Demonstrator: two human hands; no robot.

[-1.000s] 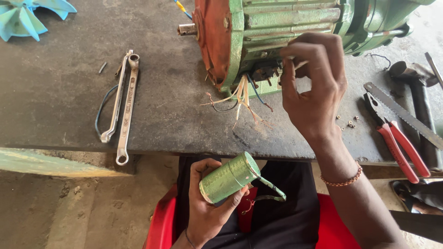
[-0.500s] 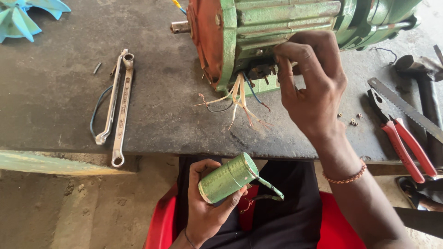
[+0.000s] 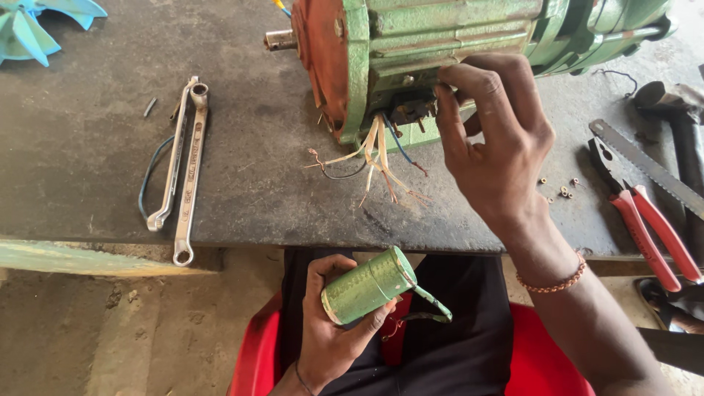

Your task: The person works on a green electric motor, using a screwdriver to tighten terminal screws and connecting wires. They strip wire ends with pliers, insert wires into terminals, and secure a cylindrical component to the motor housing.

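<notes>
Low in the frame, just left of centre, the left hand (image 3: 330, 334) wraps a green cylinder (image 3: 367, 286), fingers curled round its barrel in a closed grip, over the lap and below the tabletop (image 3: 95, 183) edge. It looks light and rigid, with a smooth painted shell that could slip, so the mid-barrel hold suits it; the thin leads (image 3: 429, 304) trailing from its right end look delicate (better not to tug or carry it by them).

Upper centre, the right hand (image 3: 495, 139) reaches to the motor (image 3: 455, 37), its fingertips pressed together at the dark terminal opening (image 3: 411, 110); whether they pinch a wire or a small part I cannot tell. The motor looks heavy cast metal, best left lying. A fan of stiff, pale wires (image 3: 378, 158) with bare ends spills below the opening, each best taken by its sleeve.

Two spanners (image 3: 183, 169) lie at left, red-handled pliers (image 3: 638, 213) and a saw blade (image 3: 645, 165) at right, and a blue fan (image 3: 37, 26) at upper left.
</notes>
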